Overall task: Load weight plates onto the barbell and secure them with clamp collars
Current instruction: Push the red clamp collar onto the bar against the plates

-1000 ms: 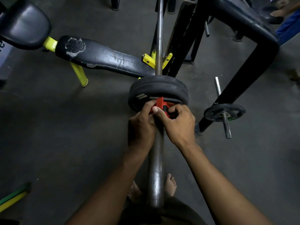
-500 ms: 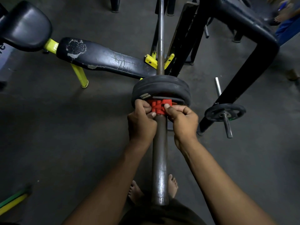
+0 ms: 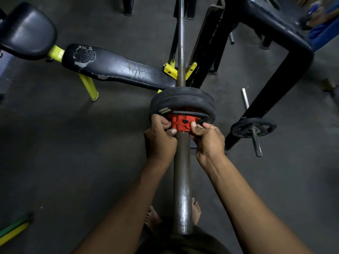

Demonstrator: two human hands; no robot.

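Collar (image 3: 184,123), red, sits on the bar (image 3: 182,180) sleeve, pushed up against the plates (image 3: 181,101). My left hand (image 3: 160,139) pinches its left side, thumb and curled fingers on the plastic; my right hand (image 3: 208,139) pinches the right side the same way, thumb tip pressed on the red face near a small black latch. Two thick black plates sit side by side on the sleeve, touching, with a thinner dark disc between them and the collar. The bar runs away from me and rests in a yellow hook (image 3: 171,69) on the black rack (image 3: 286,57). Left of the hook lies one bench (image 3: 117,67), its black pad cracked and peeling, on yellow legs. Right of my hands, one small plate (image 3: 242,127) hangs on a steel peg at the rack's foot; a second bare peg sticks up just behind it. The floor (image 3: 64,153) is dull grey concrete, dimly lit. My two bare feet show beneath the sleeve's near end. A green and yellow strip (image 3: 13,230) lies at the lower left edge.
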